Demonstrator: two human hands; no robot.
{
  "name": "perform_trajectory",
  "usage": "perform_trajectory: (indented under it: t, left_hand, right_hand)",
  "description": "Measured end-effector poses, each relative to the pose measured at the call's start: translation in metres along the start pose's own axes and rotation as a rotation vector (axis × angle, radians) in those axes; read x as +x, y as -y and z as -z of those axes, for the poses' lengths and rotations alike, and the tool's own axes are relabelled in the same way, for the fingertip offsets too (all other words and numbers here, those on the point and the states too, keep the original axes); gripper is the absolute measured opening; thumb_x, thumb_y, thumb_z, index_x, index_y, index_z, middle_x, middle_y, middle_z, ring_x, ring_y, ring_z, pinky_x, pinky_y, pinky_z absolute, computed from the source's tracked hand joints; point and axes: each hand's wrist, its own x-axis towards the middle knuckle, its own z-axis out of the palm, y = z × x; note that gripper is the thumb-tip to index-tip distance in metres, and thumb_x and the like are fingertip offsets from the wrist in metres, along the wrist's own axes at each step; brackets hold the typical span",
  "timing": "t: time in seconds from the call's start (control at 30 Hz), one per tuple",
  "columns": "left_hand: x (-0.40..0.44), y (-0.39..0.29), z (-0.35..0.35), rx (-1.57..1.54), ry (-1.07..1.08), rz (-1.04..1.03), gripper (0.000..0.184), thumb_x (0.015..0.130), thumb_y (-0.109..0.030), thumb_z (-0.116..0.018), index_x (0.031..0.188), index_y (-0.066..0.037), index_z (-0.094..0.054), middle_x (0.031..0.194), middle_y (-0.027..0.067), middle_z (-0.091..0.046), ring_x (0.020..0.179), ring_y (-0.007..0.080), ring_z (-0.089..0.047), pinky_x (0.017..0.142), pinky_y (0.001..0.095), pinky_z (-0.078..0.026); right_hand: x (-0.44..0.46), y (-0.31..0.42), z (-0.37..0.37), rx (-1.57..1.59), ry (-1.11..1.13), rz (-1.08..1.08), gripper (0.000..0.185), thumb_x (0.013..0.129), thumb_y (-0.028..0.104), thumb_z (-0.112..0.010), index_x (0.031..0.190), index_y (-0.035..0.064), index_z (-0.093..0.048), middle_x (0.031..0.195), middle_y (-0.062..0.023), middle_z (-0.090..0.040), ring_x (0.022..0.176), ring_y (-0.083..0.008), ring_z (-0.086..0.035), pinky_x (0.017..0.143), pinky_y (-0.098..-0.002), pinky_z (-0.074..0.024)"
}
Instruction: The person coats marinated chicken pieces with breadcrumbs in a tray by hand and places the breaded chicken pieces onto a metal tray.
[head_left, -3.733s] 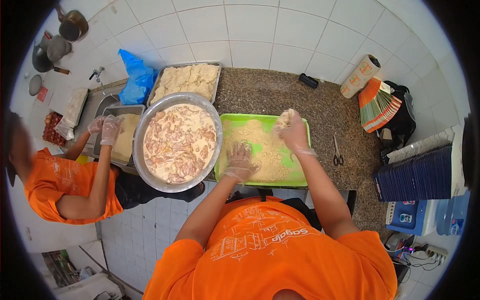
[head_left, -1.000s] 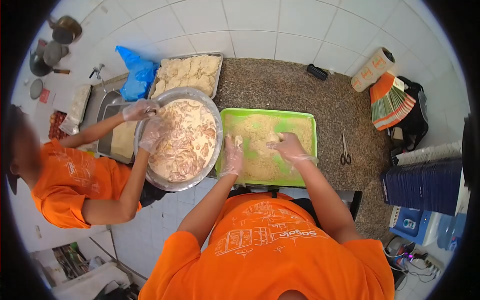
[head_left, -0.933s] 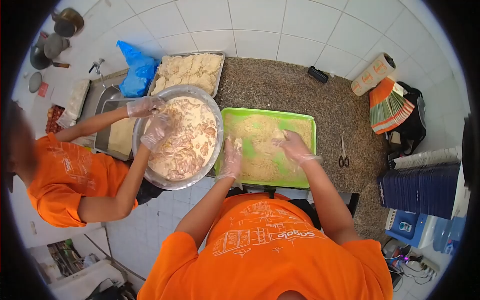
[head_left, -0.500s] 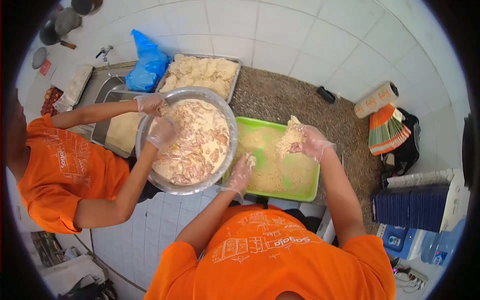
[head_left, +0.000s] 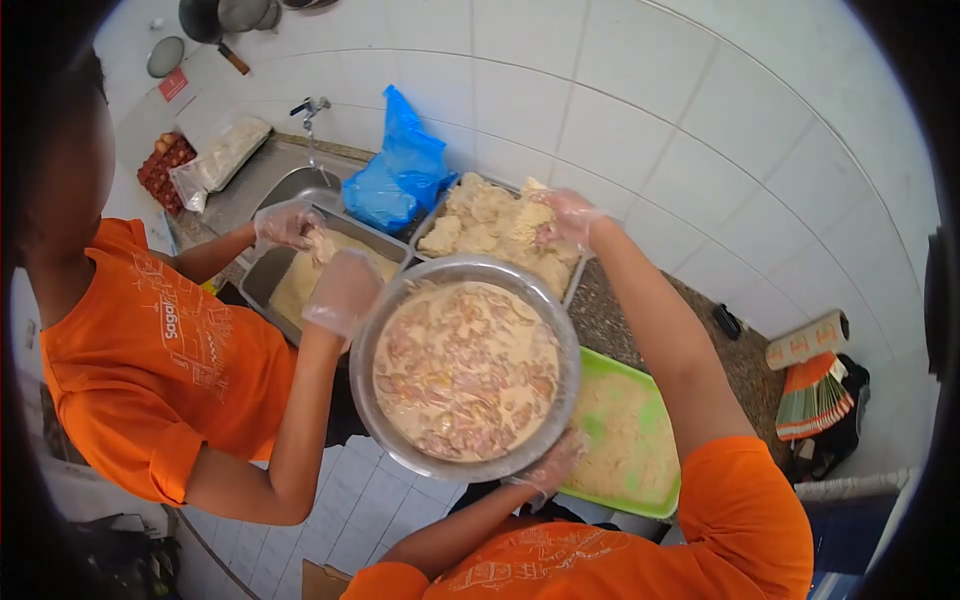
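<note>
Observed from beside the counter. Right hand [head_left: 572, 218], in a clear plastic glove, reaches out over the metal tray [head_left: 576, 282]; fingers curled about a coated piece [head_left: 527, 215], gripping it at the side nearest the wrist. Piece stands at the fingertips, above and against the other coated pieces [head_left: 470, 215], which lie packed below and to the left of the grip. Whether its underside bears on them: cannot tell.

Left hand [head_left: 555, 462], also gloved, is well apart from that grip, nearer the wearer's body, beside the metal basin [head_left: 363, 385] and the left end of the green tray [head_left: 655, 425]. Basin rim hides part of it; whether the fingers are spread or closed, cannot tell. Crumbs [head_left: 620, 445] lie in the green tray, just beyond it.

Handling, judged: piece likely light, soft and limp, damp under a dry, crumbly coat. Surface should grip well enough, though the loose film glove could slide. Hard pinching would probably shed crumbs; best hold is broad and gentle, along both edges, with the middle supported.

Nearby, a co-worker's hands [head_left: 285, 225] are over a grey tub [head_left: 375, 236], left of the right-hand grip, beyond the basin.
</note>
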Motion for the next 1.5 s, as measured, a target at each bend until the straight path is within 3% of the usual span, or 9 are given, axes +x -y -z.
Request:
perform_trajectory:
  t: [0.07,0.3,0.37,0.47,0.57,0.7,0.9,1.13,1.5]
  left_hand:
    - [-0.018,-0.042,-0.031,1.472,0.146,-0.241,0.044,0.105,-0.017,-0.039,0.146,-0.004,-0.046,0.160,0.0207,-0.029,0.150,0.0376,-0.024,0.127,0.0466,-0.015]
    - [-0.012,-0.004,-0.030,1.209,-0.232,-0.441,0.062,0.102,-0.046,-0.052,0.150,-0.008,-0.043,0.147,0.0259,-0.046,0.138,0.0424,-0.042,0.119,0.0480,-0.028]
    - [-0.007,0.008,-0.020,1.181,-0.227,-0.383,0.062,0.101,-0.045,-0.054,0.150,-0.008,-0.043,0.146,0.0259,-0.048,0.138,0.0418,-0.042,0.119,0.0477,-0.028]
    - [-0.019,-0.021,-0.035,1.202,-0.193,-0.389,0.063,0.100,-0.043,-0.057,0.149,-0.006,-0.044,0.143,0.0265,-0.051,0.137,0.0412,-0.044,0.119,0.0473,-0.028]
    - [-0.014,-0.046,-0.046,1.298,-0.138,-0.612,0.068,0.099,-0.039,-0.059,0.151,-0.001,-0.038,0.147,0.0285,-0.045,0.139,0.0422,-0.039,0.119,0.0484,-0.026]
    - [0.015,-0.044,-0.069,1.449,-0.244,-0.415,0.076,0.096,-0.035,-0.058,0.154,0.004,-0.027,0.156,0.0288,-0.033,0.147,0.0429,-0.027,0.124,0.0511,-0.012]
    - [0.029,-0.045,-0.080,1.895,0.230,-0.243,0.081,0.092,-0.040,-0.060,0.154,0.003,-0.030,0.156,0.0310,-0.032,0.148,0.0421,-0.028,0.124,0.0495,-0.017]
    - [-0.032,-0.089,-0.145,2.041,-0.178,0.158,0.078,0.082,-0.025,-0.073,0.147,0.005,-0.040,0.134,0.0327,-0.051,0.125,0.0458,-0.052,0.107,0.0476,-0.043]
    - [-0.008,-0.045,-0.137,1.927,-0.188,-0.341,0.046,0.082,-0.018,-0.069,0.121,0.003,-0.060,0.117,0.0303,-0.062,0.111,0.0459,-0.060,0.098,0.0481,-0.049]
  right_hand:
    - [0.049,0.003,-0.031,-0.051,0.108,0.034,0.038,0.099,0.029,-0.061,0.122,0.0009,-0.051,0.094,-0.0139,-0.058,0.072,-0.0256,-0.059,0.071,-0.0449,-0.0602]
    - [0.210,-0.030,-0.094,-0.356,0.144,-0.060,0.048,0.100,0.036,-0.051,0.134,0.0036,-0.058,0.130,-0.0201,-0.062,0.109,-0.0350,-0.067,0.095,-0.0550,-0.0528]
    - [0.203,-0.022,-0.095,-1.486,0.128,0.404,0.039,0.099,0.033,-0.054,0.117,0.0031,-0.070,0.120,-0.0158,-0.069,0.109,-0.0303,-0.068,0.097,-0.0490,-0.0521]
    - [0.181,-0.016,-0.097,-1.461,-0.282,0.323,0.035,0.097,0.033,-0.057,0.103,0.0032,-0.075,0.106,-0.0150,-0.073,0.104,-0.0263,-0.070,0.093,-0.0418,-0.0544]
    - [0.258,-0.063,-0.003,-0.698,0.059,0.497,0.047,0.101,0.046,-0.052,0.113,0.0051,-0.072,0.106,-0.0150,-0.073,0.097,-0.0258,-0.071,0.086,-0.0403,-0.0558]
    - [0.022,-0.013,-0.009,0.075,0.084,0.160,0.076,0.103,0.060,-0.039,0.156,0.0065,-0.028,0.104,-0.0170,-0.071,0.086,-0.0258,-0.069,0.075,-0.0352,-0.0551]
    - [-0.228,-0.077,0.043,-0.175,-0.191,0.116,0.103,0.098,0.045,-0.063,0.160,0.0076,0.010,0.109,-0.0191,-0.070,0.088,-0.0262,-0.069,0.078,-0.0401,-0.0550]
    - [-0.392,-0.332,0.093,-1.044,-0.358,-0.142,0.099,0.072,0.024,-0.087,0.153,0.0015,-0.034,0.132,-0.0287,-0.058,0.124,-0.0436,-0.056,0.109,-0.0441,-0.0435]
    - [-0.361,-0.332,0.087,-0.664,-0.331,0.032,0.019,0.083,0.013,-0.068,0.093,-0.0032,-0.069,0.093,-0.0260,-0.067,0.095,-0.0425,-0.066,0.085,-0.0498,-0.0503]
